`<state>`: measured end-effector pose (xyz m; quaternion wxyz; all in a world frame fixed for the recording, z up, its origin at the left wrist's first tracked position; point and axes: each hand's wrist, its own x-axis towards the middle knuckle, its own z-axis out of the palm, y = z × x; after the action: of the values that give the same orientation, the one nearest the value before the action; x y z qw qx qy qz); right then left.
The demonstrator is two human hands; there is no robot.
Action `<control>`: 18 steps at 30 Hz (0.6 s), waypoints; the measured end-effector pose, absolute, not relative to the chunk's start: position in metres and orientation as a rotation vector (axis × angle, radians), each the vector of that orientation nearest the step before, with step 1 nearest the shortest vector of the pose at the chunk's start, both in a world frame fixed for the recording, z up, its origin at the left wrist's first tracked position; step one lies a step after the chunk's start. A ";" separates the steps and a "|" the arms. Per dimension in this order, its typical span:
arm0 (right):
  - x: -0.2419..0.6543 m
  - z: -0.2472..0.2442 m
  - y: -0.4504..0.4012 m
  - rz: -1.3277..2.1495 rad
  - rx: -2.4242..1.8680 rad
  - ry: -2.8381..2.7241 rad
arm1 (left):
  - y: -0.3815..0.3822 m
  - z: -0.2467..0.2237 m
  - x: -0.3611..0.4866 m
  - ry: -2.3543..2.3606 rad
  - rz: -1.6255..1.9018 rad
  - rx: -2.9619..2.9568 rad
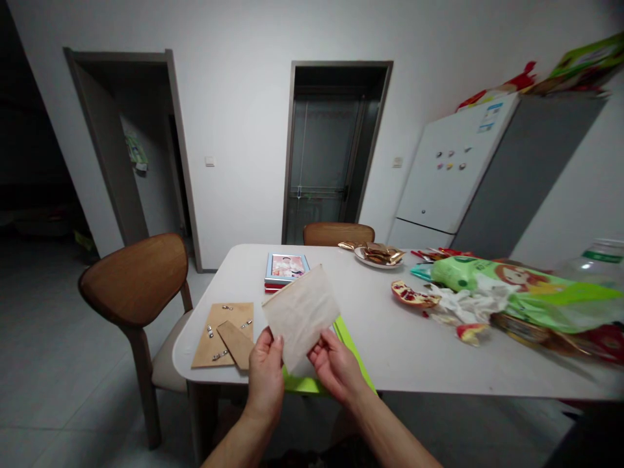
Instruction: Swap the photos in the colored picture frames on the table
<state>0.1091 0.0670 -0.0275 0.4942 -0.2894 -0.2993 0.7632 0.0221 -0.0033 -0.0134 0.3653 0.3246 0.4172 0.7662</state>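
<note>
A pale rectangular sheet of paper [303, 312] is held tilted above the table's near edge. My left hand [266, 367] pinches its lower left edge, and my right hand [338, 365] pinches the lower right. Beneath it lies a lime green picture frame [351, 344], mostly covered by the sheet and my hands. To the left is a brown frame backing board [217, 328] with metal clips, its stand leg [235, 344] angled across it near my left hand. Behind the sheet, a blue-edged framed photo [287, 265] rests on a red frame [273, 288].
On the white table [370, 351] stand a plate [375, 263] of gold-wrapped packets, a piece of pomegranate [414, 296], crumpled tissues [475, 302] and a green tissue pack [526, 286]. Wooden chairs stand at the left [139, 279] and far side [338, 233]. A fridge [453, 162] is at the back right.
</note>
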 end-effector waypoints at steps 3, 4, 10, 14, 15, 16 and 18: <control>0.127 -0.023 0.084 1.698 -0.762 -0.810 | -0.003 -0.015 0.021 1.033 1.891 0.828; 0.135 -0.021 0.090 1.680 -0.804 -0.851 | -0.003 -0.017 0.018 1.074 1.864 0.837; 0.165 -0.023 0.119 1.711 -1.077 -1.096 | -0.004 -0.038 0.009 1.500 1.596 1.126; 0.165 -0.032 0.126 1.704 -1.168 -1.235 | -0.008 -0.046 0.015 1.750 1.371 1.475; 0.164 -0.034 0.127 1.695 -1.185 -1.267 | -0.009 -0.048 0.016 1.781 1.340 1.539; 0.162 -0.035 0.128 1.686 -1.195 -1.299 | -0.009 -0.050 0.017 1.802 1.316 1.594; 0.158 -0.036 0.129 1.663 -1.198 -1.350 | -0.010 -0.056 0.018 1.828 1.272 1.679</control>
<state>0.1579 0.1293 -0.0361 0.3369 -0.4597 -0.5179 0.6379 0.0176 -0.0098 -0.0556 0.1752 0.5927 0.6453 0.4490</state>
